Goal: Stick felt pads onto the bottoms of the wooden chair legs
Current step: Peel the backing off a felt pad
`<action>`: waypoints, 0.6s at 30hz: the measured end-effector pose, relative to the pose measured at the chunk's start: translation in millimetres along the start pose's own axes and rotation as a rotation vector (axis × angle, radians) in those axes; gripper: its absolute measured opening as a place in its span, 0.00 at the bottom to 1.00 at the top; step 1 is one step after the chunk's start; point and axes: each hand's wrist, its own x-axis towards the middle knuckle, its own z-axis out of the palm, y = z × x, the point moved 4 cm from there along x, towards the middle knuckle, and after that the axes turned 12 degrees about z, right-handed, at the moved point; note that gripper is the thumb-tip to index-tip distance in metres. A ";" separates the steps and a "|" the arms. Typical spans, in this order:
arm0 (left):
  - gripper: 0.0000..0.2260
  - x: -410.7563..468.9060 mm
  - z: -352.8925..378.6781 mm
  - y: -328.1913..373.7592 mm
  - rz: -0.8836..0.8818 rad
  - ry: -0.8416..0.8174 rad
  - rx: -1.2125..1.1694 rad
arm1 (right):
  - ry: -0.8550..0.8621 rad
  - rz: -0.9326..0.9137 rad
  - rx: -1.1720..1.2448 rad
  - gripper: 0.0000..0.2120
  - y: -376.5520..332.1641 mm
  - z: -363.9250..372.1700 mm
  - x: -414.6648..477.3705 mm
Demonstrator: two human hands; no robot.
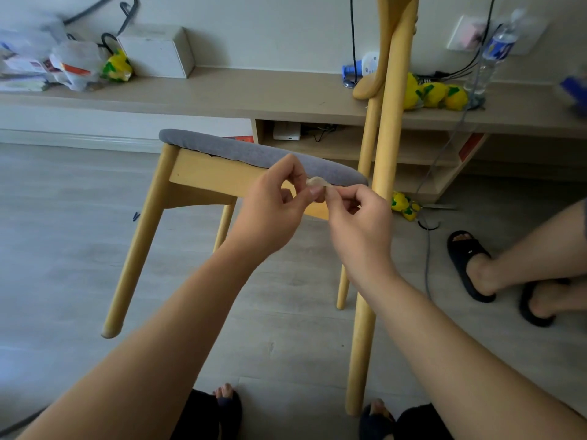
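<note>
A wooden chair [203,179] with a grey cushioned seat [254,154] is tipped so that its legs point toward me. Its front left leg ends in a bare round tip [110,332]. A second long leg [362,344] runs down to my feet. In front of the seat edge, my left hand [273,214] and my right hand [359,223] pinch a small pale felt pad [317,181] between thumbs and fingertips. Both hands hover in the air and do not touch the chair.
A low wooden shelf [254,93] runs along the wall, carrying a white box [157,50], bags, yellow packets [435,93] and a water bottle [494,55]. Another person's legs in black slippers [470,265] sit at the right. Cables trail across the grey floor.
</note>
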 end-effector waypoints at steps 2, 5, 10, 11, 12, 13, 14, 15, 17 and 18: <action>0.11 -1.7 -0.2 -2.1 -0.026 0.070 0.041 | 0.043 -0.123 -0.040 0.07 -7.0 -1.8 -4.3; 0.12 -4.4 -2.0 -1.2 -0.019 0.153 0.046 | 0.047 -0.209 -0.085 0.08 -11.1 -2.3 -8.6; 0.11 -1.3 -1.6 -1.2 -0.028 0.081 0.080 | -0.163 -0.094 -0.001 0.06 -6.8 -0.8 -5.9; 0.11 -1.8 -0.4 -1.3 -0.038 0.087 0.089 | -0.221 -0.080 -0.013 0.06 -5.6 0.9 -5.9; 0.11 -2.3 1.8 -1.4 -0.052 0.089 0.086 | -0.278 -0.059 -0.021 0.08 -4.8 2.8 -6.8; 0.12 -2.5 3.9 -1.9 -0.063 0.091 0.078 | -0.312 -0.026 -0.006 0.09 -3.3 3.9 -6.8; 0.12 -2.6 5.2 -2.0 -0.065 0.094 0.072 | -0.321 0.021 0.039 0.09 -2.9 3.7 -5.7; 0.11 -2.0 5.0 -1.8 -0.057 0.094 0.066 | -0.307 0.073 0.093 0.10 -2.1 2.2 -2.8; 0.11 0.6 1.4 -1.6 -0.025 0.073 0.061 | -0.262 0.144 0.116 0.14 -2.5 -3.2 6.5; 0.10 1.6 -0.7 -1.5 -0.004 0.049 0.057 | -0.268 0.173 0.102 0.15 -3.2 -5.5 11.4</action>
